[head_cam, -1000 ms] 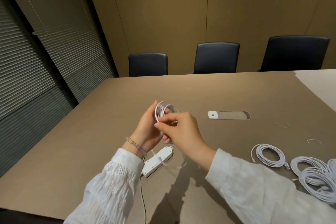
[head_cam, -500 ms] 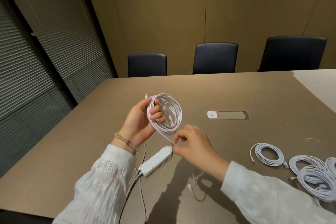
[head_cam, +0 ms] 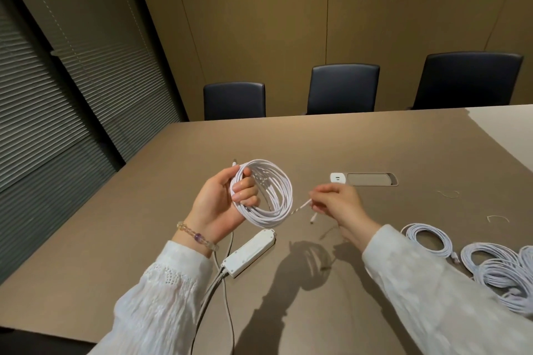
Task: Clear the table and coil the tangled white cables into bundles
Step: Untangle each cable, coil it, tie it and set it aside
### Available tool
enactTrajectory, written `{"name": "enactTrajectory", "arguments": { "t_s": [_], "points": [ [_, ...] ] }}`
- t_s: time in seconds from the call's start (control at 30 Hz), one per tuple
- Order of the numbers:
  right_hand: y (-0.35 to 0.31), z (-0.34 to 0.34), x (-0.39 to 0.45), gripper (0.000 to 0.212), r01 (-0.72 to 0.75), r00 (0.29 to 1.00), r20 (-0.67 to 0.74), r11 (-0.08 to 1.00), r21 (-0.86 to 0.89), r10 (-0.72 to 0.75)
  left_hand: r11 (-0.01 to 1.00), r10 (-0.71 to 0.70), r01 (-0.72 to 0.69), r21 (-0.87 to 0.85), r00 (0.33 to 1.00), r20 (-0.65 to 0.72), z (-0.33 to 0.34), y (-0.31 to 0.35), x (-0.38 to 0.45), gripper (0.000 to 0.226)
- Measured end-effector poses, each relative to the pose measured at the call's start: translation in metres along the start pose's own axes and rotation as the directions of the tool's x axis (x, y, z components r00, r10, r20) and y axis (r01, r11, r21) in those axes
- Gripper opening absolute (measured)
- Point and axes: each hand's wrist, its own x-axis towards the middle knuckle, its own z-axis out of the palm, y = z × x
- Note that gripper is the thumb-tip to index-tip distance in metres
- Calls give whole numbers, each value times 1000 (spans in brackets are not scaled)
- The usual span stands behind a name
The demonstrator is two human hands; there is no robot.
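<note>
While I look down from the head camera, the nearest things I see are two white lacy sleeves, and both run off the bottom edge. Just past them a flat white plastic power box point(head_cam: 248, 253) lies on the big brown table point(head_cam: 144, 210). Grey cords leave its near end and go out of the picture at the bottom, so I cannot see where they end.

At the right edge, a heap of coiled white cable bundles point(head_cam: 501, 268) rests on the table. The edge cuts it off and a sleeve covers part of it, so I cannot count the bundles.

Above the box, the left hand point(head_cam: 219, 204) curls its fingers through a round coil of white cable point(head_cam: 264, 192) and holds it up off the table. The palm hides part of the loops. The right hand point(head_cam: 337, 204) pinches the loose tail of that cable, which looks blurry. A small plug hangs below the fingers.

Farther off, a white socket plate point(head_cam: 338, 178) sits in a grey slot in the table. At the far side stand three dark padded chairs point(head_cam: 343, 88), and the table hides their seats.
</note>
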Motion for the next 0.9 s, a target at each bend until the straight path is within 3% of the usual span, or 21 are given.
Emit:
{"name": "enactTrajectory", "arguments": {
  "t_s": [0.13, 0.23, 0.37, 0.43, 0.53, 0.73, 0.9],
  "points": [
    [-24, 0, 9, 47, -8, 999, -35, 908, 419, 26, 1000, 0, 0, -1, 1000, -2, 0, -9, 0, 22],
    [-38, -6, 14, 49, -4, 1000, -14, 860, 510, 13, 1000, -22, 22, 8, 1000, -10, -4, -13, 0, 24],
    [-52, -17, 11, 35, 93, 995, 5, 956, 279, -99, 998, -68, 68, 2, 998, -11, -11, -14, 1, 24],
    [-59, -18, 7, 28, 152, 984, 72, 979, 133, -163, 994, -106, 106, -3, 994, 0, -13, -14, 2, 24],
    [-70, -15, -3, 17, 263, 942, 199, 963, 58, -270, 985, -173, 173, -16, 985, 25, -18, -15, 4, 23],
    [-84, -6, -20, 22, 510, 759, 528, 852, -118, -381, 949, -310, 314, 2, 936, 164, -21, -23, 12, 28],
    [-89, 4, -25, 18, 701, 630, 694, 638, -318, -347, 921, -376, 353, 162, 916, 138, -5, -26, 16, 24]
  ]
}}
